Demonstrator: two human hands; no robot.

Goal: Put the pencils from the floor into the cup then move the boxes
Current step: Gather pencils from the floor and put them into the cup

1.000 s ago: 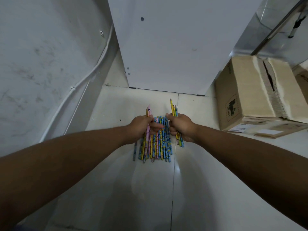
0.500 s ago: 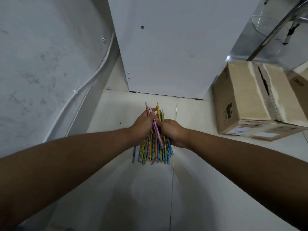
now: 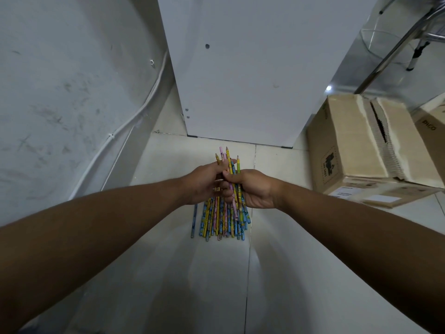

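Several colourful pencils [image 3: 228, 160] stand as one bunch, tips up, gripped between my left hand [image 3: 204, 183] and my right hand [image 3: 255, 189], which press together above the floor. Below the hands lies a pile of pencils [image 3: 221, 222] on the pale tiled floor, with one blue pencil [image 3: 193, 220] apart at its left. A cardboard box [image 3: 356, 150] with a torn top sits on the floor at the right, and a second box [image 3: 431, 124] shows at the right edge. No cup is in view.
A white cabinet panel [image 3: 240, 80] stands straight ahead. A scuffed grey wall [image 3: 60, 92] with a white cable [image 3: 125, 126] runs along the left. Metal chair legs [image 3: 397, 49] cross the top right corner.
My two hands, each holding a few pencils a second ago, came together and merged them into one bunch. The view tilted slightly, so the boxes sit lower in frame.
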